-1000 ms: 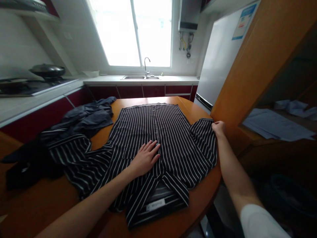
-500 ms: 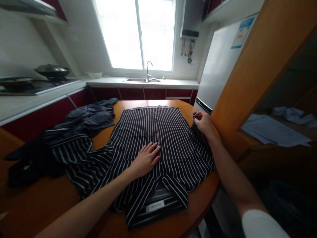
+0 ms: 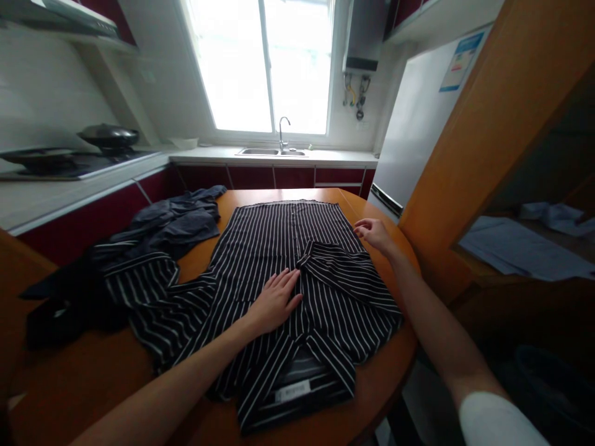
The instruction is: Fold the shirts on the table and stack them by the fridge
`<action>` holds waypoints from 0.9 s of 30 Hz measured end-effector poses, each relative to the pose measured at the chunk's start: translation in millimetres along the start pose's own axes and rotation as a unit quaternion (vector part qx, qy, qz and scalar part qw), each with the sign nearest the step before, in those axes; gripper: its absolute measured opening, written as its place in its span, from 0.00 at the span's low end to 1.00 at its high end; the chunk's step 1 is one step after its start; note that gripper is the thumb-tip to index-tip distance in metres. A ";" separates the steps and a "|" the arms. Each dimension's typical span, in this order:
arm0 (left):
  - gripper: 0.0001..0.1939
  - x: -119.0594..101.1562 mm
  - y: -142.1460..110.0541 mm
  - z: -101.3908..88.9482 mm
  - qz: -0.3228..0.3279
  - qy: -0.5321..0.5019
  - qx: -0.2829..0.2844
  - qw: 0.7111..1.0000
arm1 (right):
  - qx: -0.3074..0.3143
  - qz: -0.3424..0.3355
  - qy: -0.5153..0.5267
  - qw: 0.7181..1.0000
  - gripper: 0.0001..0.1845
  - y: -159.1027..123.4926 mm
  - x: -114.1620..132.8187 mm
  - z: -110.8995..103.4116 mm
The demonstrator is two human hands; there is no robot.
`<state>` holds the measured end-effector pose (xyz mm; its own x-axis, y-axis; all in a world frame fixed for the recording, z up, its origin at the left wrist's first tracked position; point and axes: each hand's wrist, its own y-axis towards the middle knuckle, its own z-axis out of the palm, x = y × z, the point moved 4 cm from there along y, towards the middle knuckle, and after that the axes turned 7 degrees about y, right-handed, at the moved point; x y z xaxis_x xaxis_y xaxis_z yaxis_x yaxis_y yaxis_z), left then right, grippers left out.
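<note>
A black shirt with white stripes [image 3: 274, 248] lies flat and buttoned on a round wooden table [image 3: 395, 365], collar toward me. My left hand [image 3: 275, 301] rests flat on its chest, fingers stretched out. The shirt's right sleeve [image 3: 346, 269] is folded across the body toward the button line. My right hand [image 3: 372, 233] hovers at the shirt's right edge near the fold, fingers loosely curled and nothing visible in them. The left sleeve [image 3: 149, 291] spreads out to the left over the table.
A dark grey garment [image 3: 174, 220] and a black cloth [image 3: 51, 306] lie at the table's left. A tall wooden panel [image 3: 469, 142] and a white fridge [image 3: 413, 118] stand close on the right. Kitchen counter, sink [image 3: 269, 150] and stove run along the back.
My right hand carried the right sleeve from the table's right edge inward, laid it across the shirt's body, and let go. My left hand stayed flat on the chest.
</note>
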<state>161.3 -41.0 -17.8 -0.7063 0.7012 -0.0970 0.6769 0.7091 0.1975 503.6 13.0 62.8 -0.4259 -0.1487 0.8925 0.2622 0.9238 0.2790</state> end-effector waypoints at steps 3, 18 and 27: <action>0.30 1.7 1.1 -2.7 -0.003 -0.022 -0.011 1.000 | -0.027 0.019 -0.018 0.999 0.08 14.5 -33.4 -10.7; 0.18 -28.3 57.0 -38.1 0.129 0.096 -0.002 0.987 | 0.059 0.003 -0.067 0.996 0.06 12.2 -89.7 5.3; 0.11 -22.3 77.9 -39.4 0.162 0.126 0.002 0.979 | 0.076 -0.021 -0.130 0.988 0.06 9.9 -86.5 7.4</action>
<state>221.6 -4.3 38.1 -0.4827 0.8492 0.2142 0.8743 0.4532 0.1739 536.6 37.6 -14.3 -0.6477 -0.1104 0.7539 0.1155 0.9638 0.2403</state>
